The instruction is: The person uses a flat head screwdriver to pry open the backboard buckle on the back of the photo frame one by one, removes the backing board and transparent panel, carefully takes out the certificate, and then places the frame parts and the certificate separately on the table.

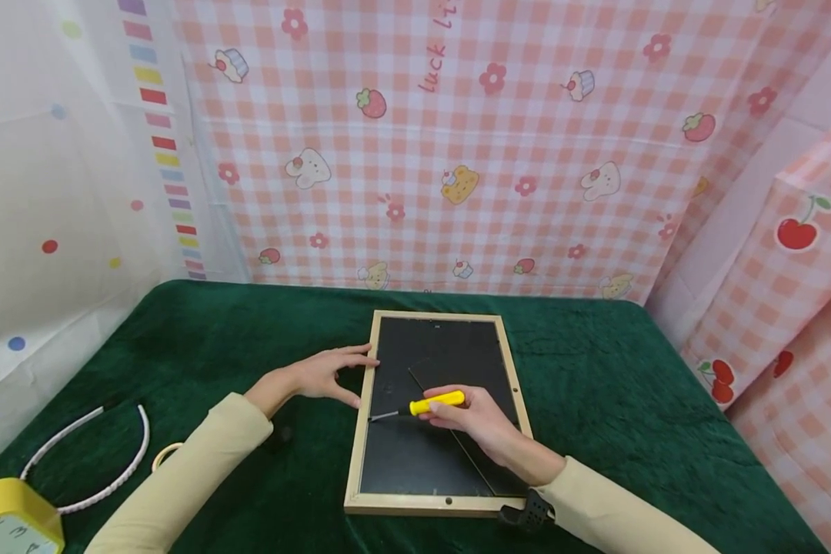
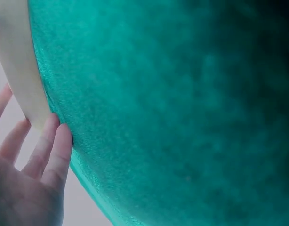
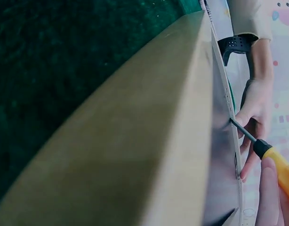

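Note:
A wooden picture frame [image 1: 402, 505] lies face down on the green cloth, its black back panel [image 1: 405, 454] upward. My right hand [image 1: 485, 425] grips the yellow handle of a screwdriver [image 1: 439, 402]. The screwdriver's tip meets the inner left edge of the frame, where the panel meets the wood; the right wrist view also shows the screwdriver [image 3: 277, 167] there. My left hand [image 1: 322, 375] rests its spread fingers against the frame's left side. In the left wrist view, the fingertips of the left hand [image 2: 38, 174] touch the pale wooden side [image 2: 22, 61].
A white braided headband [image 1: 114, 485] lies at the left of the green cloth [image 1: 609, 400], beside a yellow clock [image 1: 24, 504]. A small ring [image 1: 162, 455] is partly hidden by the left sleeve. Checked curtain [image 1: 415, 154] hangs behind the table.

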The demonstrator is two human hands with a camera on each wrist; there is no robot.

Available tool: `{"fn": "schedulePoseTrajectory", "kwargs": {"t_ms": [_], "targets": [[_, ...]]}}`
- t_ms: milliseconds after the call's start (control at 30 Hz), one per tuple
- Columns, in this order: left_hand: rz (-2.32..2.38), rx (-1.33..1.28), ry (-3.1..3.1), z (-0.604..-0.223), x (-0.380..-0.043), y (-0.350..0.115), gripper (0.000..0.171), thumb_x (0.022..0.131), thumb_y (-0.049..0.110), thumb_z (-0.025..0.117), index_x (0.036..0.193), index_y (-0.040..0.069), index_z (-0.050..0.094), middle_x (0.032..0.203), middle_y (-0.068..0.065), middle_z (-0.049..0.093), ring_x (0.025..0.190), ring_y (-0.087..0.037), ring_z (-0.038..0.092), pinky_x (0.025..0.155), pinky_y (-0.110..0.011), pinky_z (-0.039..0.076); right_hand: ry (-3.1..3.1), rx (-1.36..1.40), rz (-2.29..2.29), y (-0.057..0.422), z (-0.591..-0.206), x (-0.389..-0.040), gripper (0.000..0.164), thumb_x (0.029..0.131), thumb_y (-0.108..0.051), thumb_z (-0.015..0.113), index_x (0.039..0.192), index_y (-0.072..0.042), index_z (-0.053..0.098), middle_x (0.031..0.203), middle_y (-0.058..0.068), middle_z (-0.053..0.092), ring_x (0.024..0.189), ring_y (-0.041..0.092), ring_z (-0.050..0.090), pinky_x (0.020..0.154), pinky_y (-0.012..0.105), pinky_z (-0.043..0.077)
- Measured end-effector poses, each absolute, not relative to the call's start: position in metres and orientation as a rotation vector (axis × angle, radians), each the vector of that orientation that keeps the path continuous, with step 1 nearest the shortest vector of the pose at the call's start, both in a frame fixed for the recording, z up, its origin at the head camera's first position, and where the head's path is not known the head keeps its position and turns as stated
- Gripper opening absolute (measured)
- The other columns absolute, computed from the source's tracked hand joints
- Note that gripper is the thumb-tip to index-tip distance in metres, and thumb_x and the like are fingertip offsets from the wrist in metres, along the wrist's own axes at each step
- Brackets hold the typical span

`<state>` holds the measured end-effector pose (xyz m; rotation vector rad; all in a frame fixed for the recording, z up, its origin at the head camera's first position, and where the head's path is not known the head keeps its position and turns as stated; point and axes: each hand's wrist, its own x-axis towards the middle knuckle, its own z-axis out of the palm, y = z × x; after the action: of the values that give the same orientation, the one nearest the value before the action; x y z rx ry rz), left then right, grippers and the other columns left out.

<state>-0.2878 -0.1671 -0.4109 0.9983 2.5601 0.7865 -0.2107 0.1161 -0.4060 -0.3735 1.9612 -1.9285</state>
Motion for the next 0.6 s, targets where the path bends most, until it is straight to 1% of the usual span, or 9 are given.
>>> {"fn": "schedulePoseTrajectory", "kwargs": {"t_ms": [200, 300, 467, 600], "targets": [[0.803, 1.007, 2.563, -0.411, -0.289, -0.167, 0.071, 0.072, 0.044, 0.069, 0.131, 0.015, 0.042, 0.142, -0.011, 0.02, 0.124, -0.03, 0.025, 0.082, -0.044, 0.042, 2.059, -0.459, -1.911, 0.111, -0.404, -0.21, 0.044, 0.083, -0.018, 0.063, 0.114, 0.01, 0.051, 0.103, 0.016, 0.059, 0.088, 0.025, 0.06, 0.077, 0.032, 0.046], [0.815, 1.012, 2.561, -0.411, -0.289, -0.167, 0.071, 0.072, 0.043, 0.069, 0.131, 0.014, 0.043, 0.142, -0.012, 0.021, 0.123, -0.03, 0.026, 0.081, -0.044, 0.042, 2.14, -0.53, -1.886, 0.107, -0.399, -0.209, 0.039, 0.083, -0.016, 0.062, 0.111, 0.009, 0.053, 0.1, 0.014, 0.06, 0.087, 0.024, 0.061, 0.076, 0.03, 0.047], [0.813, 1.006, 2.565, -0.411, -0.289, -0.167, 0.07, 0.072, 0.043, 0.069, 0.131, 0.015, 0.043, 0.142, -0.012, 0.021, 0.122, -0.03, 0.027, 0.08, -0.043, 0.043, 2.285, -0.61, -1.816, 0.096, -0.376, -0.197, 0.026, 0.084, -0.009, 0.06, 0.104, 0.008, 0.057, 0.096, 0.013, 0.061, 0.084, 0.023, 0.061, 0.073, 0.028, 0.048], [0.819, 1.002, 2.566, -0.412, -0.29, -0.167, 0.07, 0.072, 0.043, 0.069, 0.13, 0.016, 0.044, 0.141, -0.011, 0.022, 0.122, -0.029, 0.028, 0.081, -0.043, 0.042, 2.453, -0.681, -1.704, 0.087, -0.357, -0.188, 0.021, 0.083, -0.008, 0.061, 0.1, 0.005, 0.059, 0.092, 0.011, 0.061, 0.08, 0.021, 0.062, 0.07, 0.024, 0.049]]}}
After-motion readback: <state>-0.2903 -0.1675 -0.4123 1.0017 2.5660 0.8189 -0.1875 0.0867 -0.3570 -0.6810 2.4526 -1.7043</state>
